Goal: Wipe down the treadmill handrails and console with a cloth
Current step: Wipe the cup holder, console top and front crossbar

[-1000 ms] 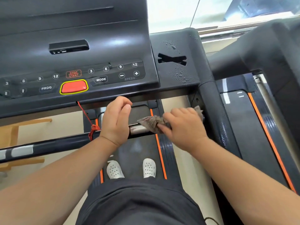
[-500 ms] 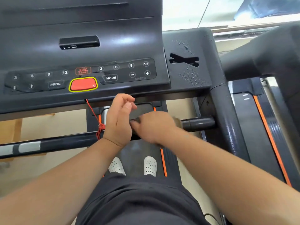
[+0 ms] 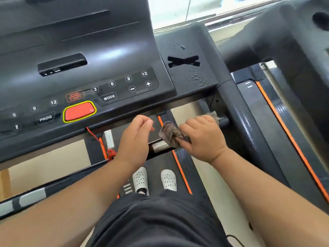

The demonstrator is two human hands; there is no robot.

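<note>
Wiping the front crossbar handrail [image 3: 158, 146] under the console [image 3: 89, 68]. The bar's long axis runs left-right across the view and tilts up toward the right, where it ends at the right upright [image 3: 236, 111].

Right hand [image 3: 201, 138] is on the bar, fingers [image 3: 187, 129] curled shut around the bunched grey cloth [image 3: 169, 132], pressing it onto the rail. Cloth wraps the bar under the palm; one tuft sticks out toward the left hand and another shows past the knuckles near the bar's right end.

Left hand [image 3: 135, 138] sits just beside it on the same bar, wrist over the rail, fingers half curled and loose. It holds nothing that I can see; whether the heel actually touches the bar is hidden.

A short bare chrome section shows between the two hands. Right hand has the cloth, so any stroke goes along the bar axis.

My read: rail not finished, and water droplets [image 3: 195, 79] beside the cross-shaped slot [image 3: 183, 61] suggest the console is still to do.
</note>
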